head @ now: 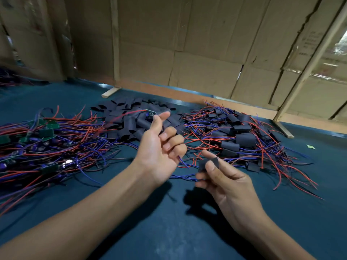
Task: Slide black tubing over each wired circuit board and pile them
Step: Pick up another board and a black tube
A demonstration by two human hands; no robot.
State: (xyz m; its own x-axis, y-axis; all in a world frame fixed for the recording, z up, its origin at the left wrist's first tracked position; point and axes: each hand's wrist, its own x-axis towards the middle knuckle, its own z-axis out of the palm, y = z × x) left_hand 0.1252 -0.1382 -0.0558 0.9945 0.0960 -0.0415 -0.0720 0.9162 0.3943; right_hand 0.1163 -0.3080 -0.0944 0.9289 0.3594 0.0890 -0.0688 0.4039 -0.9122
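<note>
My left hand point(159, 147) is raised palm up and pinches a small wired circuit board point(150, 114) between thumb and forefinger; its red wire trails to the left and a blue wire hangs below the curled fingers. My right hand point(223, 181) pinches a short piece of black tubing point(208, 163) between thumb and fingertips, just right of and below the left hand. Bare wired boards point(47, 139) lie heaped on the left. Loose black tubing pieces point(131, 119) are piled in the middle at the back. Boards covered with tubing point(240, 136) are piled on the right.
The blue table surface point(169, 231) spreads under my arms. Cardboard panels point(197, 53) with wooden posts point(115, 44) wall off the far edge. A small green scrap point(310, 146) lies at the right. More wires show at the far left edge.
</note>
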